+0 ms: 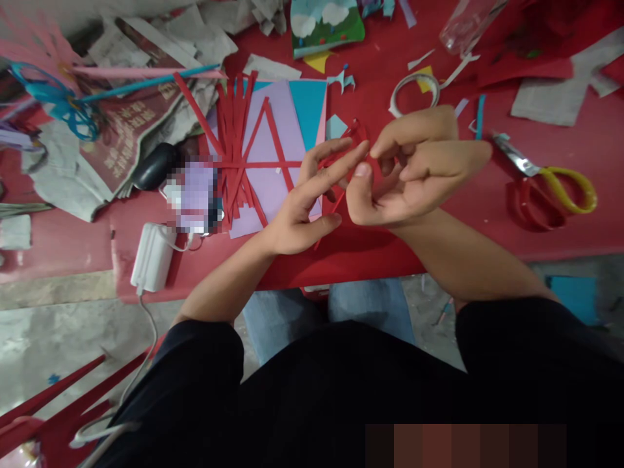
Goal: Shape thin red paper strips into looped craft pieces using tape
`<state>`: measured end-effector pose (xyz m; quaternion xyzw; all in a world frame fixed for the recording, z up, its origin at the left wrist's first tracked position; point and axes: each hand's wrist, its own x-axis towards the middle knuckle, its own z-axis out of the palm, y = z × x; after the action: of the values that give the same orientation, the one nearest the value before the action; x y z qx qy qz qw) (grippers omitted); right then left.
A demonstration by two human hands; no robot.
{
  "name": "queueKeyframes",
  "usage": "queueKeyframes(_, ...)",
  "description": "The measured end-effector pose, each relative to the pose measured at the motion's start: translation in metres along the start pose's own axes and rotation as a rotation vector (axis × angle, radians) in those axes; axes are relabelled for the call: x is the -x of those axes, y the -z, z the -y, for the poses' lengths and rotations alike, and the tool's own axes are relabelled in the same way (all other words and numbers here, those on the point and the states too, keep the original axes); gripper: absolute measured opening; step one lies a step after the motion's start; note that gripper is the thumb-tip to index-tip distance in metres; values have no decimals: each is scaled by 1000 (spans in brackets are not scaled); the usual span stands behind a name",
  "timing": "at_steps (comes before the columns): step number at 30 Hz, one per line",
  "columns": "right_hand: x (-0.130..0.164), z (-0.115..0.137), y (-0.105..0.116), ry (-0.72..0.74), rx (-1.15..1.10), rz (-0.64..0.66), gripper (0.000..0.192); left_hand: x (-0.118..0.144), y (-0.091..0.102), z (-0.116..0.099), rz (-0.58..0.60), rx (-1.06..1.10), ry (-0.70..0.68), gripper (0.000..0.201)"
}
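Table: The red table (82,247) spans my front; both hands are above it, near its close edge, probably for a short, steady reach.
Newspaper: Crumpled newspaper (129,123) lies at the far left, apparently set aside from my hands.
Sheets: Purple and blue paper sheets (308,107) overlap left of centre, beneath red strips.
Bundle: The red strips (236,146) lie crossed on the sheets, presumably for the left hand's reach.
Right hand: My right hand (370,156) has its fingers curled, thumb near them; I cannot tell whether anything is pinched.
Left hand: My left hand (348,179) has its fingers extended toward the right fingertips, thumb apart; its grip I cannot tell.
Scissors: The scissors (535,171) lie right of my right hand, blades partly apart, seemingly kept within its reach.
Tape: The tape roll (392,103) lies flat just beyond my right hand.
Loose strip: A thin red strip (338,203) slants beside my left thumb; red on red hides whether I hold it.
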<state>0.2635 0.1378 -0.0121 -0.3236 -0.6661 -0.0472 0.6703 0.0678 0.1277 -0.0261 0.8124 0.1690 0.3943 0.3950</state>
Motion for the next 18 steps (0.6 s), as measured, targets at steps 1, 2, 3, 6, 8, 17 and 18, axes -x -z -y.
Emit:
queueKeyframes(1, 2, -4, -1, 11, -4, 5, 48, 0, 1, 0, 5, -2, 1, 85)
queueKeyframes(2, 5, -7, -2, 5, 16, 35, 49, 0, 1, 0, 11, -8, -2, 85)
queueKeyframes(3, 6, -10, -4, -10, 52, 79, 51, 0, 2, 0, 17, -17, -4, 85)
queueKeyframes(6, 7, -14, -6, 33, 86, 83, 49, 0, 3, 0, 21, -40, -10, 82)
queueKeyframes(8, 3, -11, -6, 134, 3, -13, 41, -1, 3, 0, 7, -38, -23, 80)
queueKeyframes(17, 19, -27, -1, 70, -55, 131, 38, -5, 4, 0, 24, -53, -71, 81)
queueKeyframes(18, 21, -28, -1, 51, -11, 160, 38, -5, 5, 0, 24, -62, -71, 81)
